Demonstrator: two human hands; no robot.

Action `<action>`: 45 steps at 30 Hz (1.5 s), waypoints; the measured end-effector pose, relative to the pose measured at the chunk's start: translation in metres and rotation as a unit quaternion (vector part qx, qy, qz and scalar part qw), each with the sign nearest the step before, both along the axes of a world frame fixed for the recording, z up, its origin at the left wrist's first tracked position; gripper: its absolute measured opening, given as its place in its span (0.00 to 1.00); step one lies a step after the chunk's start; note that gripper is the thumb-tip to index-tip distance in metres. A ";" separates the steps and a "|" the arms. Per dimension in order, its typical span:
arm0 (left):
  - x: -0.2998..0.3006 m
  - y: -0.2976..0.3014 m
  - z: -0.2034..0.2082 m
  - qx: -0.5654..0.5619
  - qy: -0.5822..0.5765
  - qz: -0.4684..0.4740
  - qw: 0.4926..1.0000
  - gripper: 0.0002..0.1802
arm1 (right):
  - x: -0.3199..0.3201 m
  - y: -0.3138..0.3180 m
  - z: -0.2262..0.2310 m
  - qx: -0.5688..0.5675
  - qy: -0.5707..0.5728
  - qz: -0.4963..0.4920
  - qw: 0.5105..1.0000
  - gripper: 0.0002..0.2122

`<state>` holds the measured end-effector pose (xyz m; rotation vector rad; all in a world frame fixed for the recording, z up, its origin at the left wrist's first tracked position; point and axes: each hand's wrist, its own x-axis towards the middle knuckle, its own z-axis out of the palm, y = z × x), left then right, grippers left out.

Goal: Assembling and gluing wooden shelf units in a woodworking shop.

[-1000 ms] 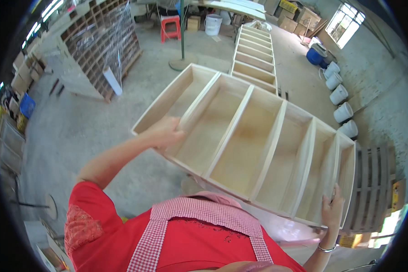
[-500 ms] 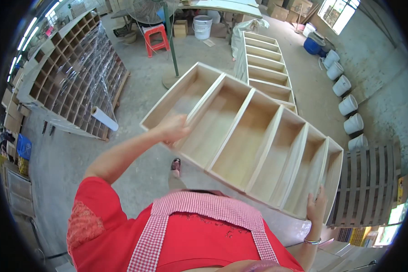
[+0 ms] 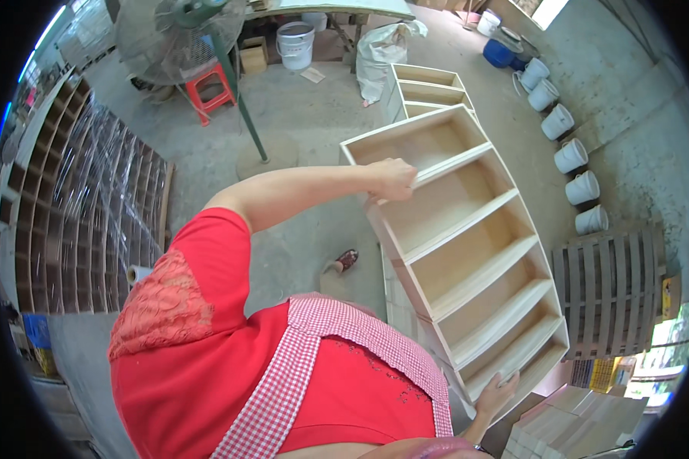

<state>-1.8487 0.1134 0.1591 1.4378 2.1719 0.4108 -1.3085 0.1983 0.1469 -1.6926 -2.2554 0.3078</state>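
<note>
A pale wooden shelf unit [image 3: 461,219], split by cross boards into several open compartments, is tilted in front of me and runs from upper left to lower right. My left hand [image 3: 394,180] is closed around its left side, by the divider below the far compartment. At the near end, my right hand [image 3: 497,394] grips a board by the last compartments, its fingers on the wood. A second pale wooden unit [image 3: 429,83] stands just beyond, partly hidden behind the held one.
A pedestal fan [image 3: 245,115] and a red stool [image 3: 209,93] stand at the far left. Nearer left is a film-wrapped rack [image 3: 92,206]. White buckets [image 3: 571,156] line the right wall, with a slatted wooden pallet [image 3: 605,294] leaning nearby. A white sack [image 3: 379,55] sits at the back.
The held shelf unit has swung round to the right and now points more away from me. My left hand has moved right and farther off with it; both hands keep hold.
</note>
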 end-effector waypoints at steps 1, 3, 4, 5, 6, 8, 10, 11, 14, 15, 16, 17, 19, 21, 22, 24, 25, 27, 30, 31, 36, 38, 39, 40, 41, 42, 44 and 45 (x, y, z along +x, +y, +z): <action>-0.016 0.021 -0.004 0.001 0.011 -0.025 1.000 0.16 | -0.010 0.000 -0.013 0.027 -0.002 -0.009 1.000 0.25; -0.048 0.055 -0.009 -0.005 0.022 -0.056 0.998 0.17 | -0.036 0.005 -0.028 0.047 -0.005 -0.023 0.999 0.25; -0.065 0.070 -0.010 0.003 0.031 -0.069 0.997 0.17 | -0.053 0.008 -0.034 0.035 0.005 -0.035 0.999 0.25; -0.082 0.083 -0.013 0.010 0.040 -0.082 0.996 0.18 | -0.072 0.012 -0.038 0.023 0.014 -0.046 0.999 0.25; -0.095 0.094 -0.016 0.017 0.044 -0.095 0.994 0.18 | -0.086 0.012 -0.039 0.010 0.019 -0.057 0.998 0.26; -0.126 0.117 -0.026 0.002 0.043 -0.106 0.993 0.18 | -0.123 0.016 -0.040 -0.007 0.025 -0.073 0.997 0.26; -0.153 0.144 -0.032 -0.013 0.041 -0.118 0.992 0.19 | -0.156 0.022 -0.039 -0.024 0.031 -0.090 0.995 0.25; -0.169 0.156 -0.034 -0.007 0.043 -0.115 0.992 0.19 | -0.173 0.027 -0.040 -0.018 0.032 -0.094 0.995 0.25; -0.216 0.194 -0.040 -0.022 0.039 -0.126 0.991 0.20 | -0.218 0.044 -0.049 -0.007 0.031 -0.109 0.993 0.25; -0.228 0.203 -0.041 -0.035 0.033 -0.139 0.989 0.20 | -0.229 0.047 -0.053 0.012 0.030 -0.113 0.993 0.25; -0.240 0.212 -0.041 -0.017 0.044 -0.150 0.988 0.20 | -0.240 0.050 -0.057 0.000 0.023 -0.126 0.992 0.25; -0.250 0.222 -0.044 0.003 0.055 -0.160 0.986 0.21 | -0.251 0.056 -0.061 0.009 0.020 -0.125 0.992 0.25; -0.275 0.240 -0.054 -0.003 0.051 -0.179 0.983 0.21 | -0.279 0.064 -0.066 0.012 0.014 -0.134 0.991 0.26; -0.297 0.255 -0.063 0.003 0.050 -0.189 0.981 0.21 | -0.306 0.070 -0.070 0.017 0.005 -0.146 0.989 0.26; -0.305 0.259 -0.068 0.005 0.046 -0.192 0.980 0.21 | -0.311 0.068 -0.070 0.019 -0.001 -0.150 0.989 0.26; -0.321 0.263 -0.074 0.014 0.045 -0.191 0.980 0.21 | -0.319 0.068 -0.071 0.017 -0.011 -0.152 0.988 0.26; -0.328 0.264 -0.076 0.019 0.046 -0.188 0.981 0.20 | -0.323 0.069 -0.071 0.021 -0.014 -0.148 0.989 0.26; -0.340 0.264 -0.081 0.022 0.036 -0.188 0.981 0.20 | -0.341 0.072 -0.072 0.026 -0.016 -0.141 0.990 0.26; -0.356 0.260 -0.092 0.039 0.025 -0.164 0.985 0.20 | -0.361 0.073 -0.069 0.004 -0.009 -0.148 0.989 0.26; -0.356 0.259 -0.096 0.044 0.008 -0.171 0.984 0.20 | -0.356 0.072 -0.075 0.008 -0.013 -0.137 0.990 0.26; -0.358 0.261 -0.102 0.032 -0.040 -0.168 0.984 0.19 | -0.355 0.077 -0.089 -0.010 -0.077 -0.167 0.983 0.27; -0.355 0.260 -0.103 0.029 -0.046 -0.163 0.985 0.18 | -0.359 0.075 -0.082 -0.015 -0.084 -0.166 0.982 0.27; -0.356 0.262 -0.103 0.023 -0.045 -0.168 0.985 0.18 | -0.362 0.075 -0.081 -0.025 -0.079 -0.170 0.982 0.27; -0.357 0.264 -0.103 0.017 -0.043 -0.173 0.984 0.17 | -0.364 0.074 -0.079 -0.035 -0.074 -0.175 0.981 0.27; -0.359 0.262 -0.101 0.020 -0.048 -0.163 0.985 0.17 | -0.367 0.075 -0.077 -0.046 -0.068 -0.176 0.981 0.27; -0.361 0.261 -0.100 0.019 -0.046 -0.160 0.986 0.17 | -0.370 0.076 -0.074 -0.044 -0.073 -0.167 0.982 0.27; -0.360 0.261 -0.100 0.016 -0.044 -0.167 0.985 0.17 | -0.373 0.071 -0.070 -0.047 -0.085 -0.164 0.982 0.27; -0.359 0.259 -0.101 0.016 -0.048 -0.164 0.985 0.17 | -0.372 0.071 -0.069 -0.049 -0.090 -0.163 0.981 0.27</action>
